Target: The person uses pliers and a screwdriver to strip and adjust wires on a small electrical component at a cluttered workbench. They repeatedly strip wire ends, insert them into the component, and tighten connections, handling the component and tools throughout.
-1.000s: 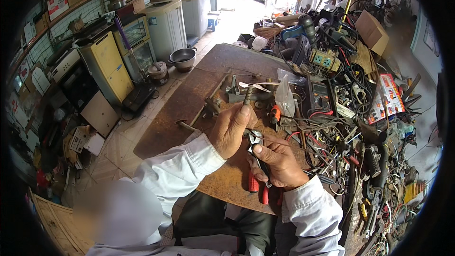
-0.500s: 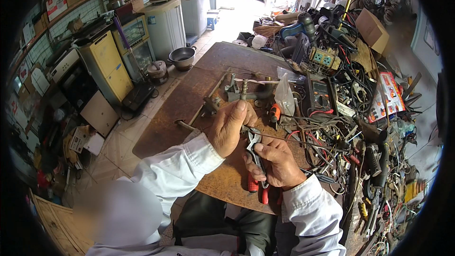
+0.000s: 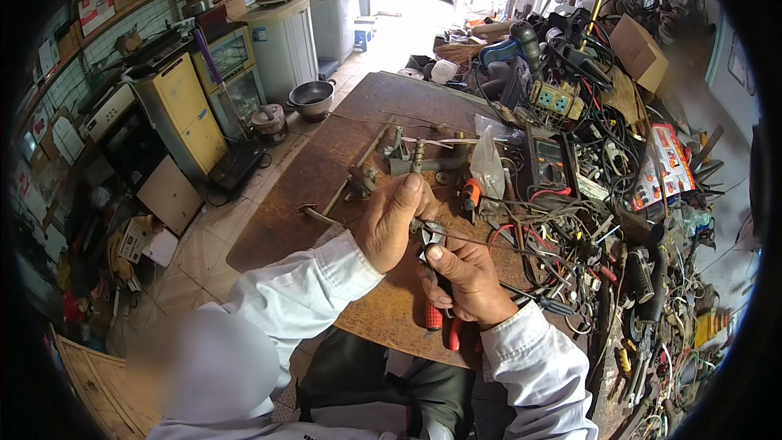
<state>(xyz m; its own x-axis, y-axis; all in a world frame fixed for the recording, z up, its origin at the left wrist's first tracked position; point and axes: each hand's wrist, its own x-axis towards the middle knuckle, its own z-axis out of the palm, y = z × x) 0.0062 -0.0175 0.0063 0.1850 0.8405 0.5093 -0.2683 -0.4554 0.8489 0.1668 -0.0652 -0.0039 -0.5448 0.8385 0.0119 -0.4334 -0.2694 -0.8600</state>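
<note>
While one hand (image 3: 472, 279) holds pliers (image 3: 434, 235), another (image 3: 393, 224), one rod (image 3: 418, 156)

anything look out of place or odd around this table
Yes: cables lie tangled across the right side of the brown table, in no visible order. A dark pot stands on the tiled floor, an unusual spot for cookware.

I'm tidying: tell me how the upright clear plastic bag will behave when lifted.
The plastic bag will probably flop, as its film looks thin and creased. Its see-through walls suggest light weight, though any contents are unclear.
</note>
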